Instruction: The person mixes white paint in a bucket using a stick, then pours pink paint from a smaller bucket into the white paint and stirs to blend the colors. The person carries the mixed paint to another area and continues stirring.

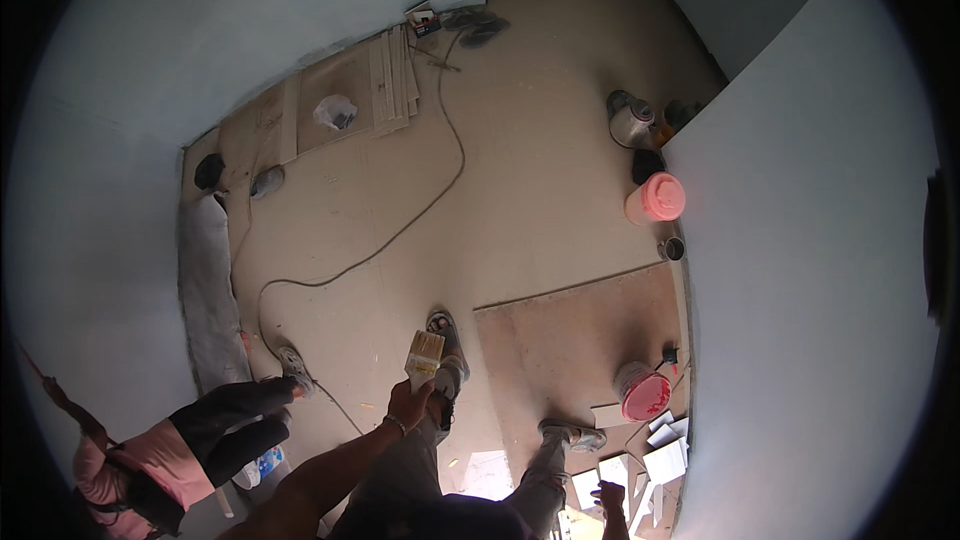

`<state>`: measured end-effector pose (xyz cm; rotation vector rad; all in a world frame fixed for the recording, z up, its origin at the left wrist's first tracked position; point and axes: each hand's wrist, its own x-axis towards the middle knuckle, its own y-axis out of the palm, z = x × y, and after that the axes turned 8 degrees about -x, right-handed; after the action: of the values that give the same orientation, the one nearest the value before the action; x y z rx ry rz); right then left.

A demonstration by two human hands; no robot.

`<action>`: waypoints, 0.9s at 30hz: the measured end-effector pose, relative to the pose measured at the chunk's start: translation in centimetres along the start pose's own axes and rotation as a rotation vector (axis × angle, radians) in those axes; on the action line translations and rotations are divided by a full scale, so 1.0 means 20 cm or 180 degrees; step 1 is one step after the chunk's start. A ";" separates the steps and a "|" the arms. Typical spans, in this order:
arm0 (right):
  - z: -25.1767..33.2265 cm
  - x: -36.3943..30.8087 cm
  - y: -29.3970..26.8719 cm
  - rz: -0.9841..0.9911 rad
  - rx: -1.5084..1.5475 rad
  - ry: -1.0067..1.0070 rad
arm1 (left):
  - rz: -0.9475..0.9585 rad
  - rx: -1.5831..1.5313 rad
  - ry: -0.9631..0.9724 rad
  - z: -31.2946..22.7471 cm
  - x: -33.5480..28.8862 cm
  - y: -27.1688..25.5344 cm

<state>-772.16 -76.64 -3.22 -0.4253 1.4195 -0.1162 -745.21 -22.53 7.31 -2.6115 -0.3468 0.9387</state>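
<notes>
My left hand (410, 402) is closed round the handle of a wide flat paintbrush (424, 355), its pale bristles pointing up and away from me. A bracelet circles that wrist. Below the brush show my legs and sandalled feet. Low on the right, my right hand (608, 494) hangs beside my leg, above white tile-like pieces (664, 462). It is small and dark, so how its fingers lie is unclear. Ahead of it, a bucket with red paint in it (645, 396) stands on a brown board (570, 340).
At left, a person in pink (165, 460) faces the wall with an arm raised. A cable (400, 228) snakes across the floor. Along the right wall stand a pink lidded bucket (660, 198), a metal container (632, 123) and a cup (671, 248). Planks (392, 80) lie by the far wall.
</notes>
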 end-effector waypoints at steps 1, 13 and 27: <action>0.18 -0.15 0.14 0.0223 0.0095 0.0174 | -0.0141 0.0181 0.0002 0.04 -0.01 -0.18; 2.24 -0.75 0.95 0.1161 -0.0298 -0.1581 | -0.1597 -0.0612 -0.1029 0.16 0.25 -1.17; 2.37 -0.18 0.46 0.0187 -0.1053 0.0370 | -0.1366 -0.0524 -0.1112 -0.57 0.80 -0.91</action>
<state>-728.21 -56.79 1.09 -0.6565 1.5697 0.1462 -727.78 -3.16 13.70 -2.3507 -1.0644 1.2409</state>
